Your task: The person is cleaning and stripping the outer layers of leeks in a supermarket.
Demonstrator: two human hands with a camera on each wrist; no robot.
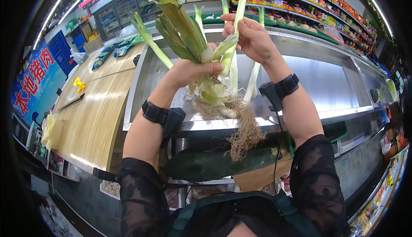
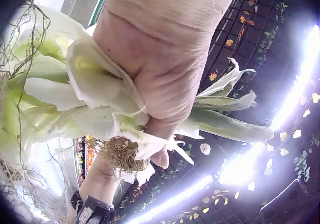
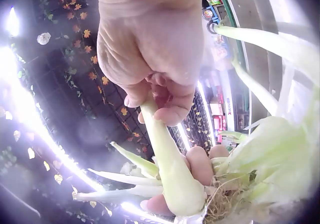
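In the head view the left hand point(image 1: 191, 71) grips a bunch of leeks with torn leaves point(image 1: 182, 31) and pale peeled layers point(image 1: 212, 92); brown roots point(image 1: 246, 132) hang below. The right hand point(image 1: 255, 39) pinches the upper part of one pale leek stalk point(image 1: 241, 5), whose lower end meets the left thumb. In the right wrist view the right hand point(image 3: 152, 49) holds that stalk point(image 3: 172, 169) between thumb and fingers, with left fingers point(image 3: 200, 166) behind it. The left wrist view shows the left hand point(image 2: 155, 59) around the leaves, root tuft point(image 2: 122, 154) beside its thumb.
More leeks point(image 1: 253, 80) lean in the metal tray point(image 1: 300, 78) behind the bunch. On the left a wooden board point(image 1: 96, 108) carries a knife point(image 1: 71, 102), a yellow item point(image 1: 79, 84) and packets point(image 1: 103, 57). Shelves of packaged goods point(image 1: 317, 7) stand at the back.
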